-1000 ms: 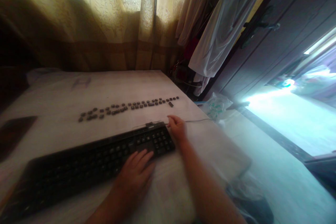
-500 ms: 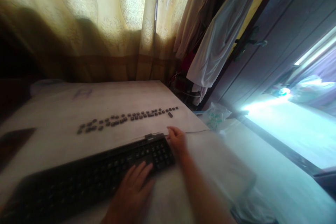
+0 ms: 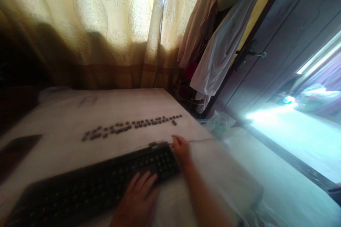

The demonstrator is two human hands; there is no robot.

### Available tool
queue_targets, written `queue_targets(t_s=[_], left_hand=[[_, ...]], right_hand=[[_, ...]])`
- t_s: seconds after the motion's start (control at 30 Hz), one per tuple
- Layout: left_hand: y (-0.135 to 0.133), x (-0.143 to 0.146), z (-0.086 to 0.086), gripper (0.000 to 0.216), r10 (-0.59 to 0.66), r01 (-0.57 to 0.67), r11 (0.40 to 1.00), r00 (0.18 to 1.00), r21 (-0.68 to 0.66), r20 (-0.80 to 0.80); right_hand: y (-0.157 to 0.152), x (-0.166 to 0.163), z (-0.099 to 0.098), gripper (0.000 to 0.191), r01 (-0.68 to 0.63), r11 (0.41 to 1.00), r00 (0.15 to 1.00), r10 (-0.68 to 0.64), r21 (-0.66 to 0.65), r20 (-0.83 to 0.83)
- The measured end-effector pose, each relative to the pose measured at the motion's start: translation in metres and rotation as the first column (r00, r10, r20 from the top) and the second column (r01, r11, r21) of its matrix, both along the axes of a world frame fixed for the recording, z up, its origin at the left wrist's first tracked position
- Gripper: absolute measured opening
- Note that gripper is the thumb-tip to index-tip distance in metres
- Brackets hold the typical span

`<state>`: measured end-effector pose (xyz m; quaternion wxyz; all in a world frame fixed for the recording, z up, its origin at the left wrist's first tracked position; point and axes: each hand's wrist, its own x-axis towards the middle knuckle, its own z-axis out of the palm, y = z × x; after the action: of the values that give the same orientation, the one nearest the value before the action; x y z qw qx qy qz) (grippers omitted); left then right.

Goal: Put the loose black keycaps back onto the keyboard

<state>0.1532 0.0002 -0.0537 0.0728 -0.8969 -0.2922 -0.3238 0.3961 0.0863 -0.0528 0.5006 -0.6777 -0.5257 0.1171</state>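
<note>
Keyboard (image 3: pixel 96 181) lies on the near side of the table (image 3: pixel 133 104), its right end short of the table's right edge; loose keycaps (image 3: pixel 129 127) line up beyond it toward the far edge. On my remote feed the left hand (image 3: pixel 140 195) rests over the keyboard, fingers slightly spread. Right hand (image 3: pixel 181 147) sits at the keyboard's far right corner, fingers curled; I can't make out whether they pinch anything. My judgement: light left palm, right wrist clear of the cord (image 3: pixel 199 140), no sweep into the caps.
</note>
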Motion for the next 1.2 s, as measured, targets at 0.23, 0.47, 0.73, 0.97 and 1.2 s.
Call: queue_targets(t_s=[0.23, 0.47, 0.73, 0.97, 1.2], left_hand=[[-0.003, -0.002, 0.008, 0.024, -0.009, 0.008, 0.999, 0.999, -0.041, -0.042], [-0.002, -0.004, 0.004, 0.028, -0.031, 0.027, 0.997, 0.998, -0.067, -0.061], [-0.001, -0.002, 0.000, 0.023, -0.036, 0.035, 0.996, 0.999, -0.087, -0.011], [0.003, -0.007, 0.005, 0.030, -0.071, 0.067, 0.996, 0.993, -0.053, -0.092], [0.003, -0.006, 0.004, 0.028, -0.073, 0.070, 0.996, 0.995, -0.047, -0.068]], right_hand=[[0.024, -0.004, 0.059, 0.022, -0.222, 0.925, 0.866, 0.333, -0.309, 0.374], [0.073, -0.027, 0.105, 0.013, -0.178, 0.623, 0.501, 0.724, -0.762, 0.475], [0.067, -0.062, 0.111, 0.016, -0.105, 0.578, 0.213, 0.808, -0.809, 0.550], [0.063, -0.044, 0.110, 0.023, -0.163, 0.627, 0.248, 0.773, -0.762, 0.583], [0.050, -0.004, 0.104, 0.020, -0.252, 0.738, 0.577, 0.634, -0.626, 0.515]])
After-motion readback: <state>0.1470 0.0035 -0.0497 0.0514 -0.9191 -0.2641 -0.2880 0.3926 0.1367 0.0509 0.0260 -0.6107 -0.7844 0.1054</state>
